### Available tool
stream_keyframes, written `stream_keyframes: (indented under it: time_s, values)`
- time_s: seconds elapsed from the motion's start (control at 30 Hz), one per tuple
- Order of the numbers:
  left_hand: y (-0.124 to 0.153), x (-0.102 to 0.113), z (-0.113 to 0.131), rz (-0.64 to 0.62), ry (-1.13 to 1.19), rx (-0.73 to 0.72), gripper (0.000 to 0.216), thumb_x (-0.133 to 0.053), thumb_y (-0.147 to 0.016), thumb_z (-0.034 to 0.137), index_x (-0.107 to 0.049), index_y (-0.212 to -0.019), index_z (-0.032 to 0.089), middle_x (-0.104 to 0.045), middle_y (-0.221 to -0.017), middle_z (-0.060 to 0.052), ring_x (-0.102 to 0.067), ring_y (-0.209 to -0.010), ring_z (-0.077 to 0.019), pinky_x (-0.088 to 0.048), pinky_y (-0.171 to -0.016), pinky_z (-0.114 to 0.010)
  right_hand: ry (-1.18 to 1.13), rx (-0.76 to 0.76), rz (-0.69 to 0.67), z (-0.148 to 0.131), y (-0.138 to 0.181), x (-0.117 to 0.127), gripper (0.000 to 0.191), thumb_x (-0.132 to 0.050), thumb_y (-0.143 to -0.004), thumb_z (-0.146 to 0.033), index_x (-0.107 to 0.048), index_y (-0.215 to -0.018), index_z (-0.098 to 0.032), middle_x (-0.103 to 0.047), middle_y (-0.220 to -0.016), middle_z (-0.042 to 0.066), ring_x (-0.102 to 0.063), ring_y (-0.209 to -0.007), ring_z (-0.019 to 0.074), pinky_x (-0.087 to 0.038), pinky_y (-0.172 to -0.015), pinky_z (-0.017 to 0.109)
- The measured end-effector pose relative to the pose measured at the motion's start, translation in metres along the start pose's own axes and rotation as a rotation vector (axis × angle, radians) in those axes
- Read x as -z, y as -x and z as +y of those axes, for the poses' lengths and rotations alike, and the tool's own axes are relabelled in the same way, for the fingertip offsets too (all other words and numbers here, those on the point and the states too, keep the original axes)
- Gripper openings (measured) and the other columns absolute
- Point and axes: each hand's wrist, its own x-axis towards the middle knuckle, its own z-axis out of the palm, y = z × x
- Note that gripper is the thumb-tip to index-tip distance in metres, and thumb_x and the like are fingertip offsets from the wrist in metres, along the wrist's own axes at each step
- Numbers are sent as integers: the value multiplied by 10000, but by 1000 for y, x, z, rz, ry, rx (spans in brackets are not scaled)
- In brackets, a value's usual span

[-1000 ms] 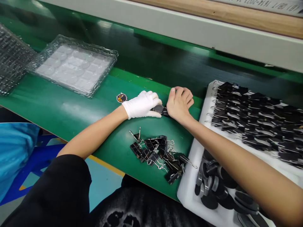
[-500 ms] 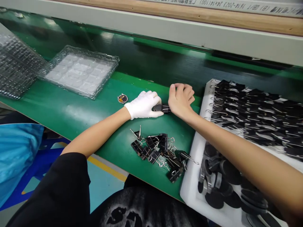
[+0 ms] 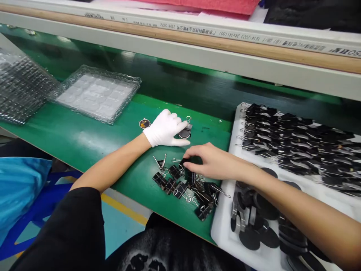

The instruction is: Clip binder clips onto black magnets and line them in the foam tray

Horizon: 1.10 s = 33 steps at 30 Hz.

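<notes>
A smooth green surface (image 3: 93, 150) carries a white foam tray (image 3: 221, 222). The white-gloved left hand (image 3: 166, 130) has its grip part-open, thumb and forefinger spread about a round, dark-grey, light-rimmed disc (image 3: 184, 134). The bare right hand (image 3: 210, 162) has its grip closed on a black binder clip (image 3: 183, 162), nearer the surface's front edge. The disc lies toward the rear edge; a silver-handled clip (image 3: 189, 127) overlaps its far rim.
</notes>
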Motion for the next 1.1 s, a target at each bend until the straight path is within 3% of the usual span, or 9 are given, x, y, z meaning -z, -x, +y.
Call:
stream_keyframes:
  time_s: [0.13,0.23,0.33,0.47,0.57,0.67,0.9,1.0,1.1]
  values:
    - [3,0,-7,78,32,-63,642,-418,-1017,518,-480,-1582,219,-602,-1492,-184,-527,-1337,-383,-358,-993,-504,-94,-61,173,17,3,29,253,-544,-982,-342,-761,-1051,-232,-787,-1033,37,-704,-917,233,-509,-827,345]
    - [3,1,-7,23,58,-159,615,-472,-990,458,-482,-1579,283,-507,-1613,-129,-428,-1457,-374,-327,-1053,-506,86,-146,251,38,0,49,330,-499,-986,-315,-776,-1149,-239,-768,-1005,58,-694,-881,244,-509,-810,360]
    - [1,2,-3,6,23,-59,566,-490,-981,472,-555,-1513,292,-622,-1453,-146,-533,-1295,-371,-321,-1016,-528,249,-151,133,56,-12,63,333,-597,-953,-324,-784,-1223,-269,-759,-1060,81,-702,-969,277,-518,-869,386]
    - [-1,4,-4,25,-45,59,637,-559,-911,707,-685,-1321,235,-684,-1217,-162,-561,-1126,-373,-326,-954,-537,214,-192,87,65,-36,72,468,-769,-879,-363,-719,-1334,-263,-753,-1202,82,-707,-1057,282,-528,-898,371]
    - [0,4,-11,59,-62,60,757,-636,-813,809,-693,-1279,215,-634,-1358,-181,-519,-1235,-408,-322,-985,-534,119,-311,167,64,-56,75,563,-837,-836,-357,-663,-1339,-175,-743,-1198,110,-715,-961,243,-536,-804,330]
    - [2,3,-18,51,-61,68,790,-645,-845,748,-619,-1403,190,-619,-1403,-196,-536,-1261,-407,-340,-974,-501,49,-382,240,62,-71,74,520,-874,-785,-307,-664,-1241,-171,-748,-1170,90,-712,-900,212,-523,-723,300]
    - [0,0,-22,-37,-92,108,697,-537,-915,791,-748,-1077,146,-697,-836,-135,-631,-876,-325,-333,-795,-429,-97,-356,217,66,-77,62,419,-883,-755,-304,-664,-1101,-216,-747,-996,40,-702,-828,217,-532,-724,326]
    - [0,-5,-22,26,-53,86,642,-560,-924,770,-750,-1147,198,-711,-900,-122,-624,-922,-321,-325,-799,-421,-158,-412,441,60,-82,53,254,-667,-960,-393,-637,-1152,-227,-709,-1113,94,-677,-993,272,-537,-879,409]
    - [-1,-11,-23,44,6,78,622,-600,-904,780,-763,-1142,228,-720,-1058,-120,-605,-1011,-319,-332,-835,-425,-114,-610,747,50,-94,40,340,-399,-1075,-430,-595,-1274,-236,-602,-1342,167,-559,-1260,358,-425,-1074,571]
